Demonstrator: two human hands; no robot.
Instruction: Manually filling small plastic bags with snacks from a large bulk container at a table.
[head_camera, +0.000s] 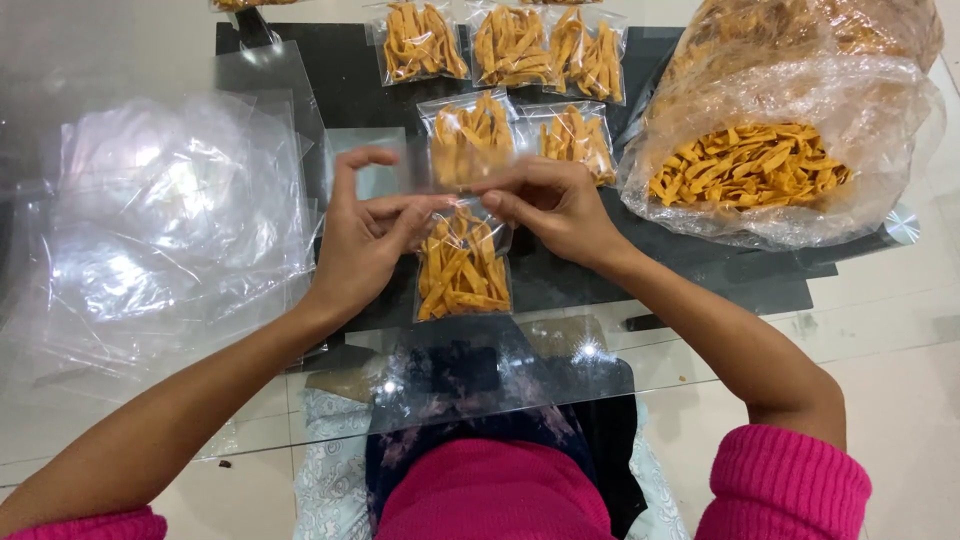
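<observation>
Hands met at the centre of a glass worktop (900, 330), seen from above by a head-worn camera. The left hand (365, 240) and the right hand (555, 205) both pinched the top edge of a small clear packet (463, 265) filled with orange snack strips. The thumb and fingertips of each hand were closed on that edge, while the left forefinger stood raised and curled. The packet lay flat on a dark mat (570, 280), just in front of the person's body, with its lower end pointing toward them. The packet's mouth was hidden under the fingers, so it possibly was being folded, though that could not be made out.

Beyond the hands, five more filled packets (510, 45) lay on the mat in two rows. To the right, a large clear bag (790, 130) rested on its side, open and full of the same orange strips. To the left, a loose heap of empty clear bags (160, 220) spread across the glass. Pink sleeves (785, 480) covered both upper arms.
</observation>
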